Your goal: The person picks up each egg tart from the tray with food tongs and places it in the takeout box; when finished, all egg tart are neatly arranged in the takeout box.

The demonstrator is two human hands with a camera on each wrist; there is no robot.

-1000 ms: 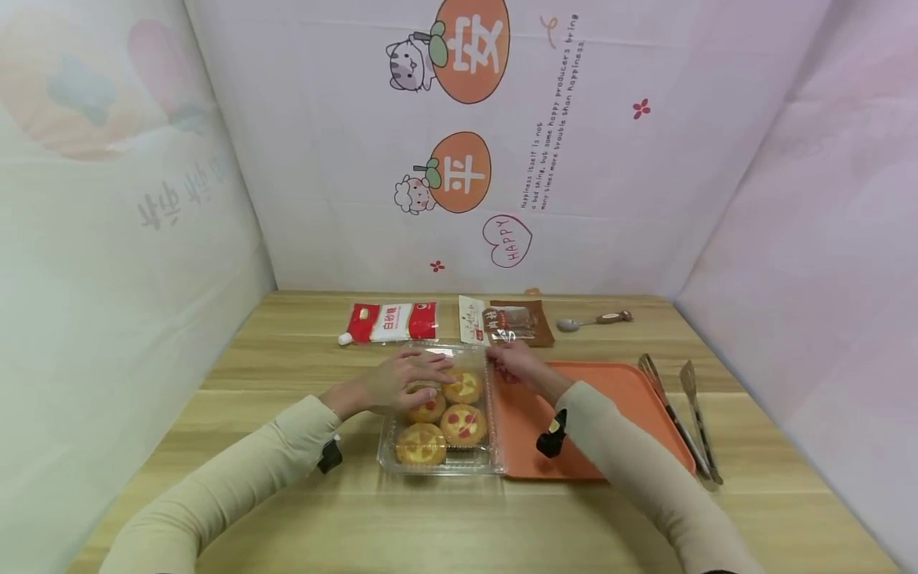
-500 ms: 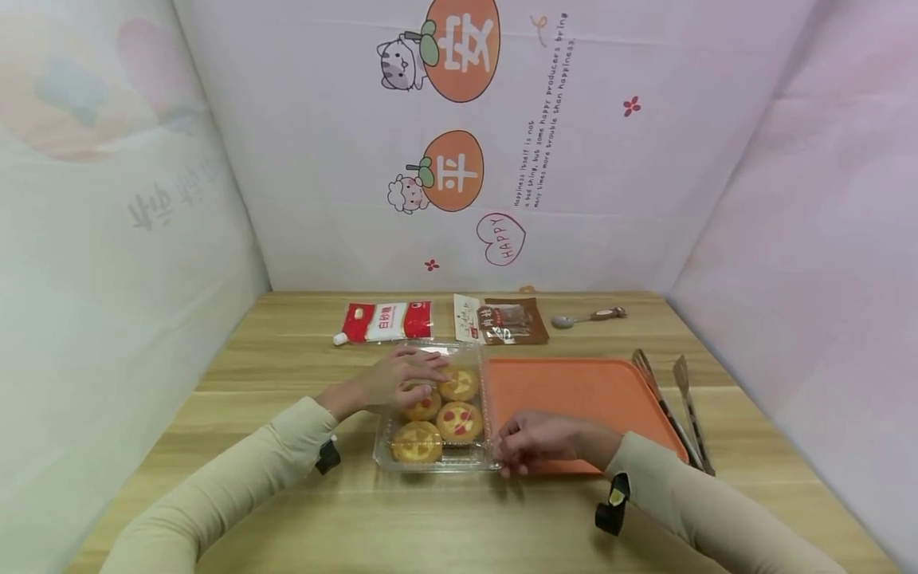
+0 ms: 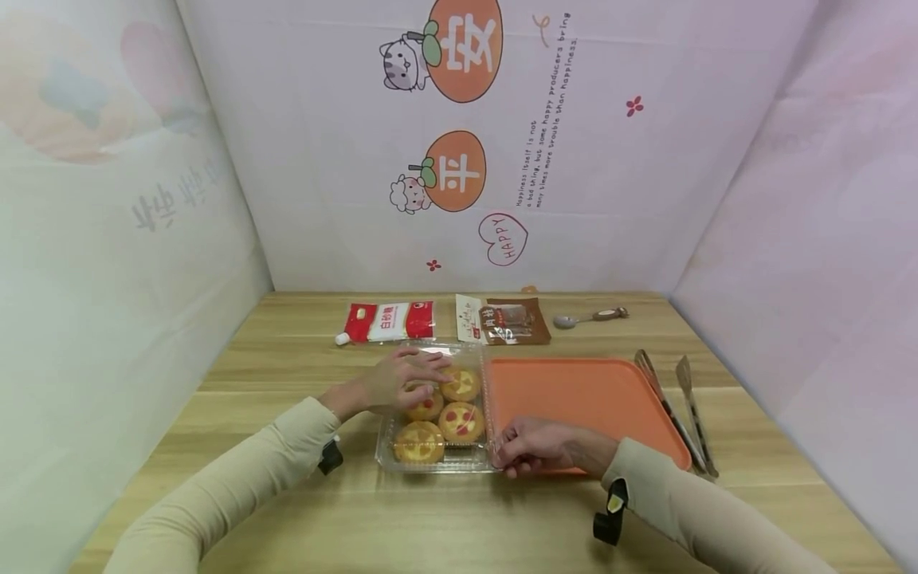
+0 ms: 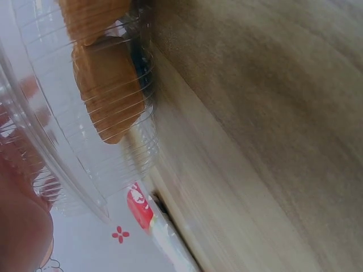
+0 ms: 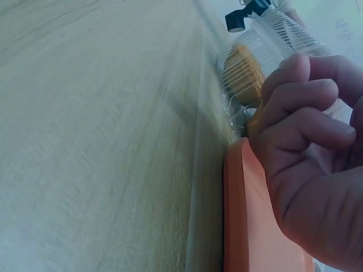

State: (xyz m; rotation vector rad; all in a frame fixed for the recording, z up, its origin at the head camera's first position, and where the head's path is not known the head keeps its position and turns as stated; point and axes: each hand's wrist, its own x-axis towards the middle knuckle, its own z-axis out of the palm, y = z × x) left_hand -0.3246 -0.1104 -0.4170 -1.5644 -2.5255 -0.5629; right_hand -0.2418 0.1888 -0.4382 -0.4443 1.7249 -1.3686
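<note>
A clear plastic clamshell container [image 3: 469,459] stands on the table with its lid down over several round golden tarts [image 3: 419,442], some dotted red on top. My left hand [image 3: 405,381] rests across the lid's far left part, fingers spread and fairly straight. At the container's near right corner, my right hand [image 3: 534,446] has its fingers curled, with thumb and forefinger pinching the rim. In the right wrist view those curled fingers [image 5: 300,99] hide part of the container. The left wrist view shows the ribbed side wall [image 4: 122,113] and tarts behind it.
An orange tray [image 3: 574,391] lies right of the container, partly beneath my right hand. Tongs [image 3: 670,410] and a spatula [image 3: 696,414] lie at its right. Behind are a red-and-white sugar bag [image 3: 390,321], a brown spice packet [image 3: 512,320] and a spoon [image 3: 590,318].
My right hand has come from the container's far right corner along its right edge to the near right corner. My left hand has stayed on the lid.
</note>
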